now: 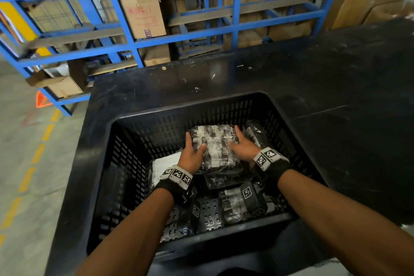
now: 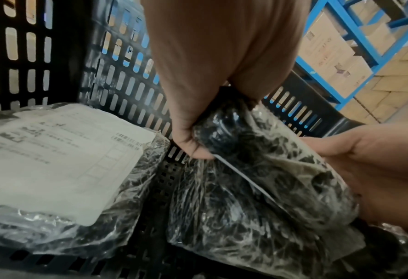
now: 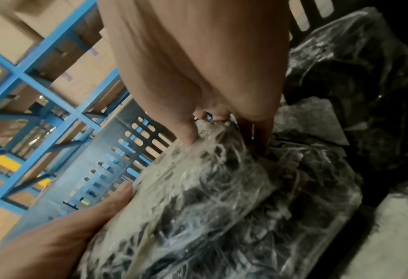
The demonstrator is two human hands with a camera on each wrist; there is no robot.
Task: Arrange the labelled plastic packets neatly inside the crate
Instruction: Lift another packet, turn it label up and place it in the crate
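A black slotted crate sits on a dark table. Both hands hold one clear plastic packet of dark parts over the middle of the crate. My left hand grips its left edge, thumb on top; in the left wrist view the left hand pinches the packet. My right hand grips the right edge; in the right wrist view the right hand has its thumb on the packet and its fingers down the side. A packet with a white label lies at the left.
More packets lie in the crate: one at the back right and some near the front wall, partly hidden by my wrists. The dark table extends to the right. Blue racking with cardboard boxes stands behind.
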